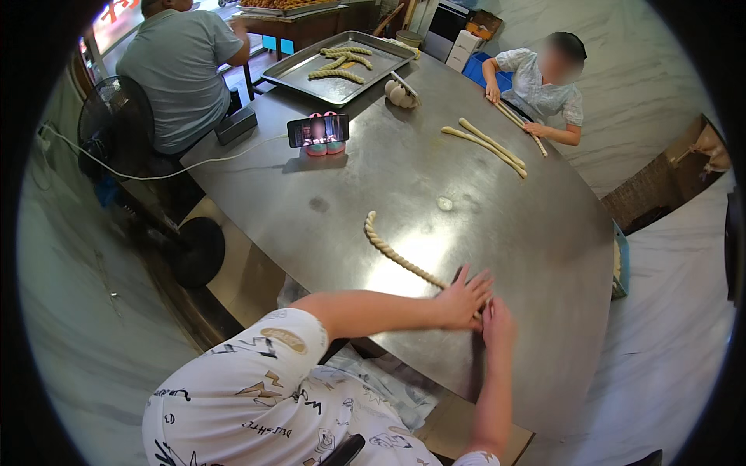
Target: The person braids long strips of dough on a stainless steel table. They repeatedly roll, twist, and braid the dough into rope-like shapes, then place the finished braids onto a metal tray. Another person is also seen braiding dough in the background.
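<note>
A long twisted dough rope (402, 257) curves across the steel tabletop (384, 186) in front of me, its far end bent upward in the view. My left hand (463, 300) lies over the rope's near end, palm down, thumb and fingers spread. Right beside it, my right hand (498, 320) has its fingers curled around the tip of the same rope; the tip is mostly hidden between the two hands. Farther off, two plain dough strips (486, 148) lie side by side.
Across the table a person (551, 87) handles a dough strip (518, 122). A metal tray (285, 73) holds several dough twists. A propped phone (319, 130), its cable (221, 160), a white lobed object (401, 94) and a small dough scrap (444, 203) are on the table. A fan (116, 119) stands left.
</note>
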`<action>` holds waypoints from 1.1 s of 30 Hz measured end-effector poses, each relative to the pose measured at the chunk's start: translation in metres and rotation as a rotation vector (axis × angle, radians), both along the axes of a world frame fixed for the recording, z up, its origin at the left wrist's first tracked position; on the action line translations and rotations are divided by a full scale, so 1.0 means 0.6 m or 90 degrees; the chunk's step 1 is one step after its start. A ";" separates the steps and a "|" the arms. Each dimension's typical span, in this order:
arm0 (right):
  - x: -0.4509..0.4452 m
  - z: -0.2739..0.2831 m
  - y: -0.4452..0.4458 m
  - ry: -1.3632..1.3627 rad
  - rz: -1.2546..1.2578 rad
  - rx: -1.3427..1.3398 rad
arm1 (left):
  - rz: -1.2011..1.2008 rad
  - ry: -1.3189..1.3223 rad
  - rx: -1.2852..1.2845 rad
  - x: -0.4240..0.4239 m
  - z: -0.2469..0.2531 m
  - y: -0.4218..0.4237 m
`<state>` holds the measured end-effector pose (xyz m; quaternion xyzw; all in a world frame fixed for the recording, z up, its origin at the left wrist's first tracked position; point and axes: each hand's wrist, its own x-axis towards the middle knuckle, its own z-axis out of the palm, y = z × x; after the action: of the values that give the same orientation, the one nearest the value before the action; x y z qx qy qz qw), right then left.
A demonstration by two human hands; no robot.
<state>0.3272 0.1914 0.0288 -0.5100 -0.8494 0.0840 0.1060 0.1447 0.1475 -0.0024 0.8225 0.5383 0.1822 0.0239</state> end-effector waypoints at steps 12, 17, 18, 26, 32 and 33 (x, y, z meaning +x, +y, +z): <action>0.022 -0.021 -0.008 0.026 0.072 0.072 | -0.058 -0.015 0.012 -0.012 0.005 0.018; 0.074 -0.019 -0.111 0.085 0.200 0.199 | -0.194 0.003 -0.079 -0.006 0.039 -0.117; 0.052 -0.005 -0.103 0.042 0.120 0.115 | -0.139 0.011 -0.093 -0.004 0.043 -0.111; 0.057 -0.008 -0.101 0.073 0.245 0.193 | -0.201 -0.016 -0.046 0.003 -0.022 -0.066; 0.034 -0.008 0.005 0.053 0.025 0.073 | -0.067 0.027 -0.028 0.026 0.020 0.031; 0.026 -0.018 0.022 0.086 0.044 0.073 | -0.111 0.021 -0.001 0.017 -0.007 0.060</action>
<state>0.3430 0.2047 0.0180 -0.4667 -0.8608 0.0732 0.1892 0.1546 0.1833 -0.0066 0.8691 0.4651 0.1656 0.0316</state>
